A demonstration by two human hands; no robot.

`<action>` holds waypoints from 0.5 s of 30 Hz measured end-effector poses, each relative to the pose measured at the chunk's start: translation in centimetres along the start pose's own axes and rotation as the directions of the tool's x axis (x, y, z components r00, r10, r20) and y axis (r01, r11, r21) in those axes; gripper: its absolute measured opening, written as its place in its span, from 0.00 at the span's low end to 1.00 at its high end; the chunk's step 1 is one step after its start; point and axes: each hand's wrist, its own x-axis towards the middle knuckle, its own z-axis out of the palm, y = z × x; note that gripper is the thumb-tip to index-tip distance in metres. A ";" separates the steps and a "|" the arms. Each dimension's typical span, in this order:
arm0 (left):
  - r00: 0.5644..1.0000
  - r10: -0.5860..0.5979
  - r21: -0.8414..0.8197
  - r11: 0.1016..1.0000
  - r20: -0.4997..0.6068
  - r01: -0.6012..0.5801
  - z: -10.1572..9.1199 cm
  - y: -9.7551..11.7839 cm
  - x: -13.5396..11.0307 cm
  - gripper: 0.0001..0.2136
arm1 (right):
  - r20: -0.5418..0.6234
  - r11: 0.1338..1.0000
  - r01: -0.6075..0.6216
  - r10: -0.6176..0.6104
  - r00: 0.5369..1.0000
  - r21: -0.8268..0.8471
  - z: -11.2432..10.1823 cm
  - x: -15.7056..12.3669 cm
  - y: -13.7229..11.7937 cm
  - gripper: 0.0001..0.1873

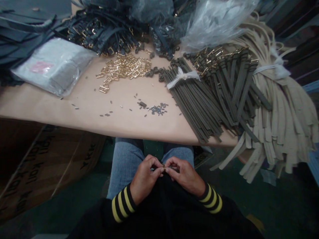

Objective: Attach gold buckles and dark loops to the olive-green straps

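- One wide tan table [87,109] fills the upper half of our view, its near edge just above our knees in blue jeans [124,159].
- Left of our legs, under the table, stands a printed cardboard box [37,159].
- On the right, a thick pile of cream straps [286,109] spills over the table's edge.
- Along the far side lies a tangle of dark straps [107,30] with gold fittings, and beside it a crumpled clear bag [214,23].
- Between the cream pile and the table's middle rests a bundle of olive-grey straps [199,99], tied with a white strip.
- At far left sits a flat plastic-wrapped packet [54,64].
- Near the middle of the table's far part we see a loose heap of gold buckles [124,68].
- Our left hand [144,179] and right hand [185,176] meet over our lap, below the table's edge, both curled tight with thumbs and forefingers pinched together.
- Scattered grey bits [157,109] dot the bare tabletop.
- Between our fingertips sits a small gold piece [163,167], gripped from both sides; we cannot tell its exact shape.
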 end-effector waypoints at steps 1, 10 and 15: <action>1.000 0.028 0.024 0.999 -0.010 -0.028 0.0 -0.1 -0.1 0.05 | 0.005 1.000 -0.019 0.018 1.000 0.016 0.0 0.0 -0.1 0.02; 0.948 0.317 0.178 0.932 0.014 -0.315 0.0 -0.6 -0.7 0.08 | 0.028 0.999 -0.018 0.017 0.999 0.038 0.0 -0.1 -0.2 0.02; 0.988 0.140 -0.014 0.990 0.072 -0.139 -0.5 -0.4 -0.3 0.08 | 0.015 0.998 0.041 -0.040 0.999 -0.046 -0.2 -0.3 -0.9 0.02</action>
